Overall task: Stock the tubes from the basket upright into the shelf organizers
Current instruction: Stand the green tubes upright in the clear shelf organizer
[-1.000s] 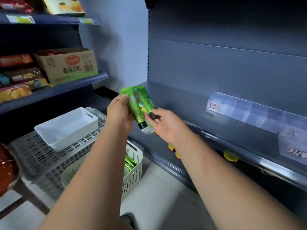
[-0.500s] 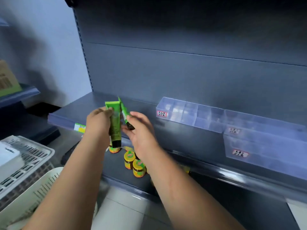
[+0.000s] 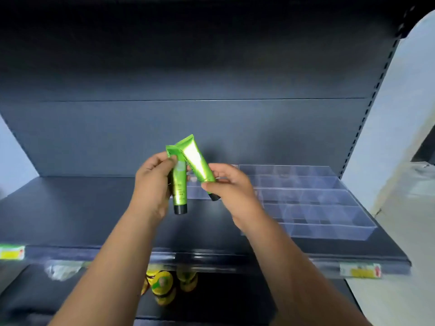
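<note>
– Dark blue-grey metal shelf (image 3: 70, 220) ahead. How many tubes over it?
– Two glossy green plastic tubes with black caps, caps down, overlapping near the top. The left hand (image 3: 150, 187) grips the near-upright tube (image 3: 179, 191); the right hand (image 3: 230, 189) pinches the tilted tube (image 3: 196, 161).
– Organizers?
– Clear plastic divided organizers (image 3: 317, 208) sit on the shelf just behind the right hand; their count I cannot tell. Three yellow-lidded jars (image 3: 162, 285) stand one shelf below.

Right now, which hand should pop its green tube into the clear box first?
Probably the right hand. It holds a green tube, cap down, right next to the clear organizer. The left hand grips the other tube farther left, with the right hand between it and the organizer.
</note>
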